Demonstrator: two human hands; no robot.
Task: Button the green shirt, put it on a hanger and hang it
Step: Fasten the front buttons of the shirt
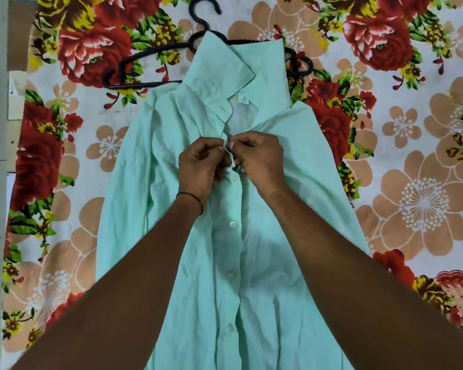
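Both hands, left hand (202, 161) and right hand (259, 158), pinch the soft, limp mint-green cotton shirt (171, 236) at its placket; black plastic hangers (145, 62) lie at twelve o'clock.

Both bare forearms are reaching in from the near edge of the floral sheet (412, 161), converging toward its middle. The left hand (202, 162) is lying back-up with its fingers curled, thumb and forefinger pinching one front edge of the green shirt (171, 145). The right hand (261, 160) is mirroring it, knuckles up, thumb and forefinger pinching the facing edge, so the fingertips of the two hands are nearly touching. A thin dark thread (195, 200) is circling the left wrist.
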